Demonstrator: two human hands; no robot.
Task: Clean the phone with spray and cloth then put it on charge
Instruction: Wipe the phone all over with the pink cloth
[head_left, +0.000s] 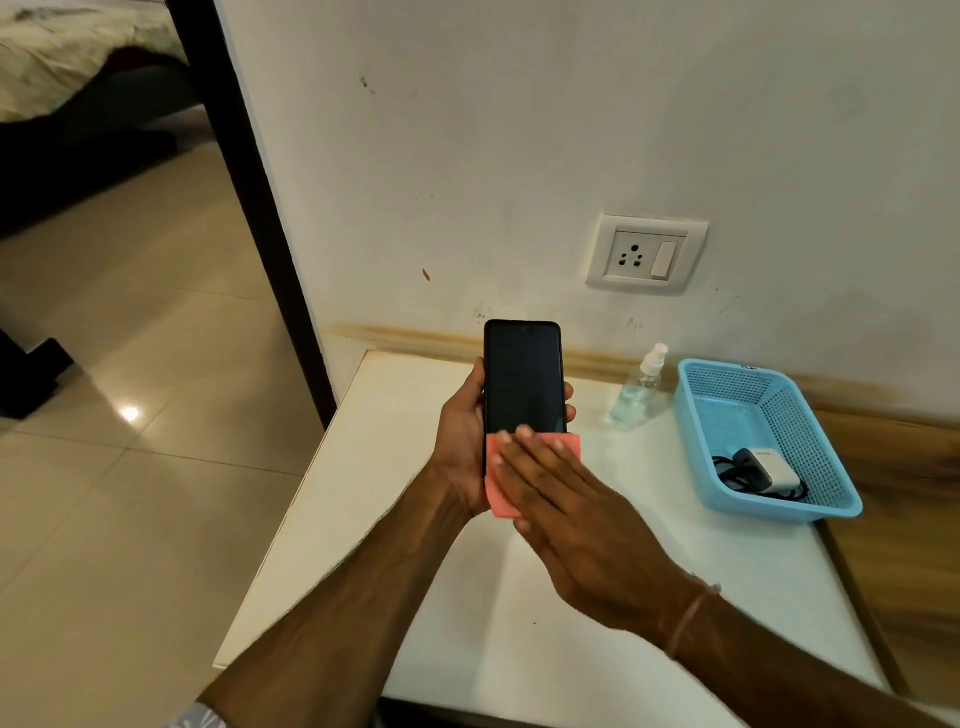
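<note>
The left hand (462, 441) grips the phone (523, 379) above the table's (675, 571) far left corner; the right hand (566, 499) — fingers straight — presses the cloth (501, 499) on its lower screen. Wipe full-length, evenly.

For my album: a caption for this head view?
The left hand holds the phone while the right hand presses a pink cloth against its lower screen.

Black phone (523, 379), screen dark, is being held upright over the tabletop (649, 613) by the left hand (462, 441). Pink cloth (501, 501) is being pressed flat against its lower end by the right hand (566, 514). Clear spray bottle (636, 389) is being left standing nearby. White charger (769, 465) is being kept in the blue basket (831, 499).
</note>
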